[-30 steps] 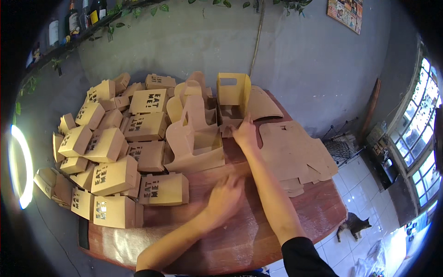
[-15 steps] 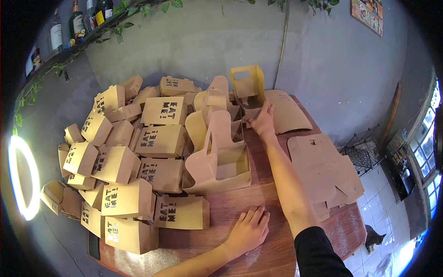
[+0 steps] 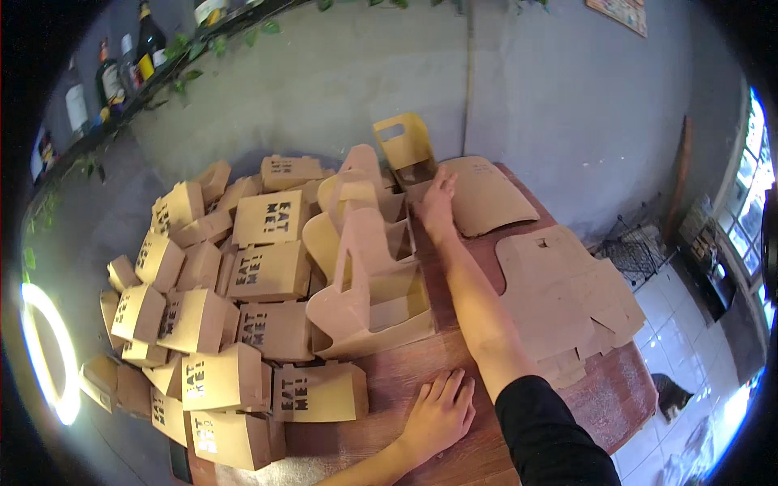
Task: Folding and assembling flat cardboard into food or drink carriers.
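Note:
At the far end of the table, my right hand (image 3: 436,200) is at the near right corner of a brown cardboard carrier (image 3: 405,146) with a cut-out handle. Its fingers lie along the carrier's side and the thumb along its near wall. My left hand (image 3: 440,413) rests on the reddish wooden table (image 3: 405,364), fingers slightly bent and apart, holding nothing. Left of my right arm stands a row of similar open carriers (image 3: 373,320) with raised handles. A curved flat cardboard piece (image 3: 490,198) lies just right of my right hand.
Many closed cardboard boxes (image 3: 270,267) with cut-out lettering are piled on the left. Flat unfolded cardboard blanks (image 3: 559,296) lie on the right. Beyond the table's right edge are a cat (image 3: 671,395) and a wire rack (image 3: 636,251). A bright ring light (image 3: 50,356) stands far left.
The whole view has tilted and shifted, so the carriers and boxes appear moved left. My right hand stays at the far carrier, and my left hand stays on the table.

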A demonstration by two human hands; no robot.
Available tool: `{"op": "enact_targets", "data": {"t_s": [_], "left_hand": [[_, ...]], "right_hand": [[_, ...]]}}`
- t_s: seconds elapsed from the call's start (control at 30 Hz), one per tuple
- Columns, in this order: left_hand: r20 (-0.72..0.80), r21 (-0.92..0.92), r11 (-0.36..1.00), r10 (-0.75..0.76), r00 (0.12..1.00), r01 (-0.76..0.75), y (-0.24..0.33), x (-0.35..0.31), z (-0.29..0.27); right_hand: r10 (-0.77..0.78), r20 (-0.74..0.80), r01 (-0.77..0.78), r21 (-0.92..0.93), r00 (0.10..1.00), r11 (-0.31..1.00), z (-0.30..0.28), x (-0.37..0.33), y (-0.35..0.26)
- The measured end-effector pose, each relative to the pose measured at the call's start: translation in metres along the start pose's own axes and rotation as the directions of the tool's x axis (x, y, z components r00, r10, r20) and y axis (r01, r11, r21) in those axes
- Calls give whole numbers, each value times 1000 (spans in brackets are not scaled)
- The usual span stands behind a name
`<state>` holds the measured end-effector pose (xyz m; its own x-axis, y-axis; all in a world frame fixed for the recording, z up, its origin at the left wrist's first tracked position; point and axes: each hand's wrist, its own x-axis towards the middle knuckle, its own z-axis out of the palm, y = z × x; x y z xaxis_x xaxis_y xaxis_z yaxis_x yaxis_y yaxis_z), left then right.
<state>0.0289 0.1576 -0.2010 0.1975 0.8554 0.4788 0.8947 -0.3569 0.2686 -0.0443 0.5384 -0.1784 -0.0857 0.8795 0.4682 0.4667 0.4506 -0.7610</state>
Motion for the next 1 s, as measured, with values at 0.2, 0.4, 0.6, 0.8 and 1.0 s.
{"op": "enact_targets", "data": {"t_s": [0.2, 0.4, 0.6, 0.8, 1.0], "left_hand": [[-25, -7, 1000, -15, 1000, 15, 4, -3, -3], [-54, 20, 999, -26, 998, 27, -6, -2, -6], [-99, 21, 999, 28, 995, -26, -6, 1, 3], [-94, 70, 997, 34, 995, -27, -3, -6, 2], [-122, 43, 998, 41, 992, -36, -3, -9, 5]], "right_hand": [[-36, 110, 44, -74, 993, 996, -13, -8, -8], [-51, 713, 405, -337, 699, 850, -132, -34, -35], [159, 934, 517, -314, 321, 796, -272, -113, 13], [153, 842, 416, -404, 518, 814, -274, -204, -5], [238, 862, 416, -436, 447, 798, -266, -205, -9]]}}
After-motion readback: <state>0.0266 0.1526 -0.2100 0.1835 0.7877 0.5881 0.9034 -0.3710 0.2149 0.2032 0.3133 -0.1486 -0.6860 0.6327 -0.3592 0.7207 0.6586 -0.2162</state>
